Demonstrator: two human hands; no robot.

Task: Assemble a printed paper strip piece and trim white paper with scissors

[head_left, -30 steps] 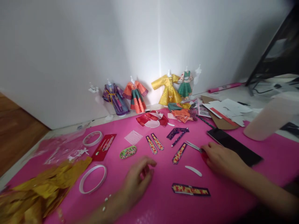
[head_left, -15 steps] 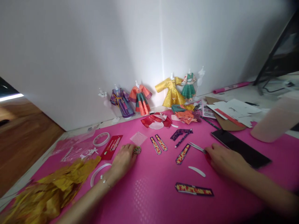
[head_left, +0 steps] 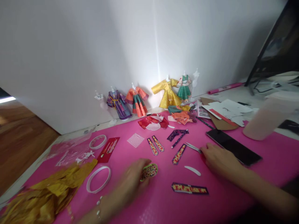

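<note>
The left hand grips the bead case, a green-edged oval, above or on the pink mat. The case lies between the index finger, on its far side, and the thumb, on its near side; its right end projects beyond both fingertips. These two fingers are pinched on the case. The hand is blurred, so the position of its other fingers and any clearance from the mat cannot be determined. The right hand is at the scissors, fingers curled together over the handle end; the blades extend left from the fingertips, close to the short strip. Whether any finger passes through a handle loop cannot be seen. The white curved piece and the long strip lie between the hands, toward the wearer. The phone lies beyond the right hand; the near tape ring lies left of the left hand.
</note>
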